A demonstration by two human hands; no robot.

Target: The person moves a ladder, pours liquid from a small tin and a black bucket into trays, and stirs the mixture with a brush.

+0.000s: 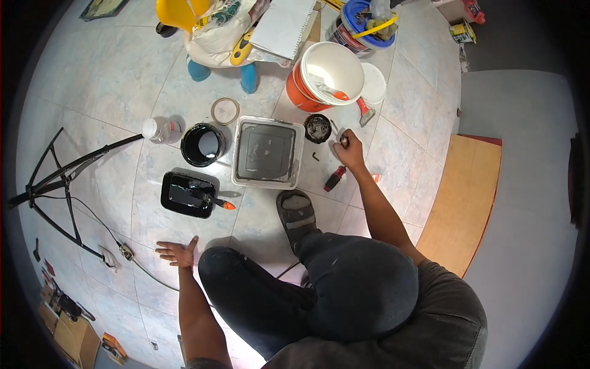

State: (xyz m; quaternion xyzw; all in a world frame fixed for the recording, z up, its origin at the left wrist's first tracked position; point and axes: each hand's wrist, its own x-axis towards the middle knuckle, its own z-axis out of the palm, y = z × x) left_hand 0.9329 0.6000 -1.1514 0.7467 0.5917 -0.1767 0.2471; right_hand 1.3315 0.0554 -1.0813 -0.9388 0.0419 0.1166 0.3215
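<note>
My left hand (pixel 176 253) is spread open, palm down over the tiles, holding nothing. Close by, a black tray (pixel 178 209) of dark paint has an orange-tipped paintbrush (pixel 226 203) resting across its edge. My right hand (pixel 350 152) is closed beside a small round black dish (pixel 318 128) with a crusted inside; what it grips is too small to make out. Below that hand lies a red and black screwdriver (pixel 335 178). A square tub with a grey-smeared lid (pixel 268 150) stands between the hands, next to an open can (pixel 203 145) of black liquid.
An orange and white bucket (pixel 298 92) and a scraper (pixel 365 113) sit beyond the tub. Left are a clear jar (pixel 161 130), a black tripod stand (pixel 67 178) and a cable with an inline switch (pixel 126 251). A yellow chair (pixel 178 13) and a wooden board (pixel 465 203) flank the area.
</note>
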